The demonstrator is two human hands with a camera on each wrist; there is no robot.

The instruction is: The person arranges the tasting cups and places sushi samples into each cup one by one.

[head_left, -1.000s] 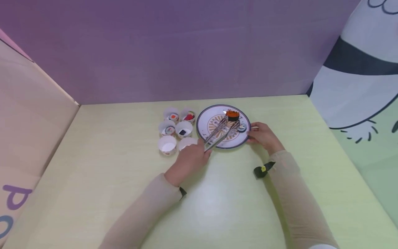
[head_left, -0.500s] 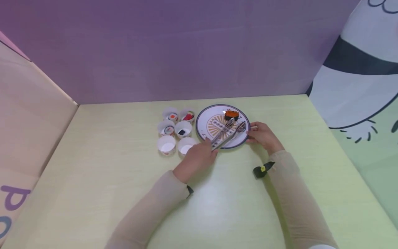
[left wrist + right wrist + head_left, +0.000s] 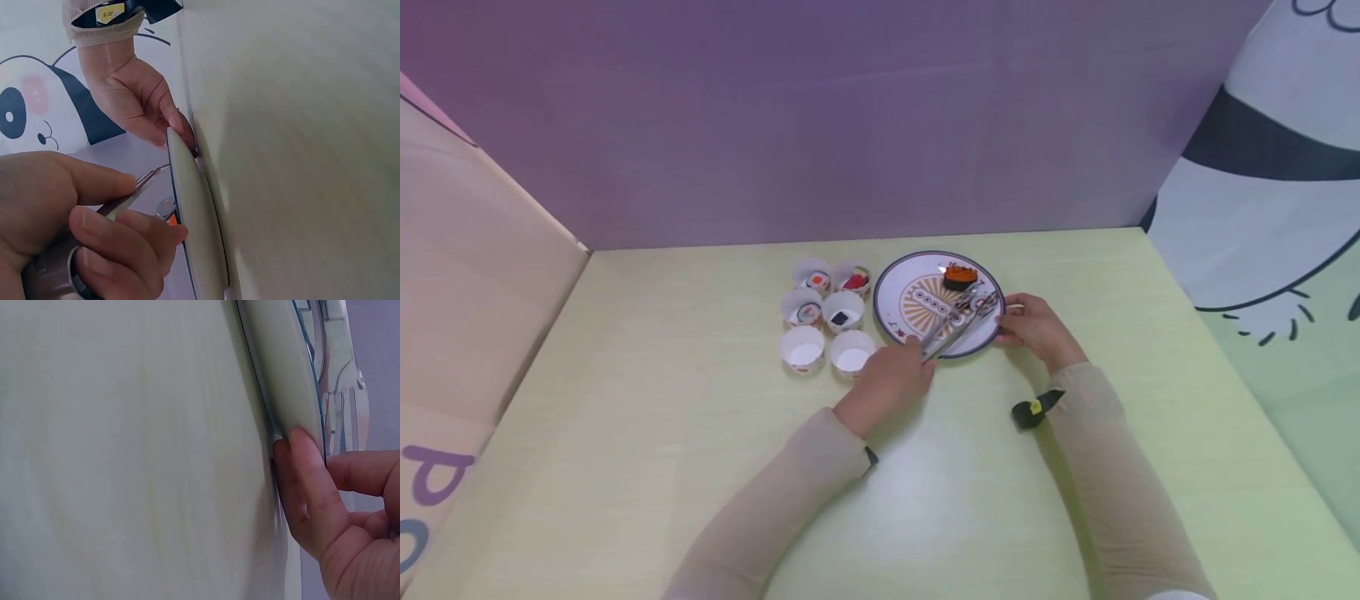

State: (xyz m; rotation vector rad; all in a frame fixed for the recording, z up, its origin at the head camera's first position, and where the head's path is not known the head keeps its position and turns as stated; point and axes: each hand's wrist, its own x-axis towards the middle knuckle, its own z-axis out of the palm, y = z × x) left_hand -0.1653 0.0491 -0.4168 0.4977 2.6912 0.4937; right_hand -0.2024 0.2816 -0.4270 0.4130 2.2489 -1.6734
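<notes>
In the head view my left hand (image 3: 891, 383) grips metal tongs (image 3: 947, 335), whose tips lie over the right part of a white, blue-rimmed plate (image 3: 889, 287). An orange-topped sushi piece (image 3: 959, 277) sits on the plate just beyond the tips. A small round piece near the tips is mostly hidden by them. My right hand (image 3: 1037, 332) pinches the plate's right rim, thumb above and fingers below, as the right wrist view shows on the plate (image 3: 287, 375). There a slotted tong end (image 3: 342, 419) stands over the plate.
Several small white paper cups stand left of the plate. Four-sided dark food shows in one cup (image 3: 843, 313), red food in another (image 3: 852, 282). The front cups (image 3: 802, 350) look bare inside. A purple panel (image 3: 880, 125) rises behind the table (image 3: 662, 433).
My left hand has moved right with the tongs, whose tips shift from beside the orange-topped sushi toward the plate's right edge. My right hand stays on the rim.
</notes>
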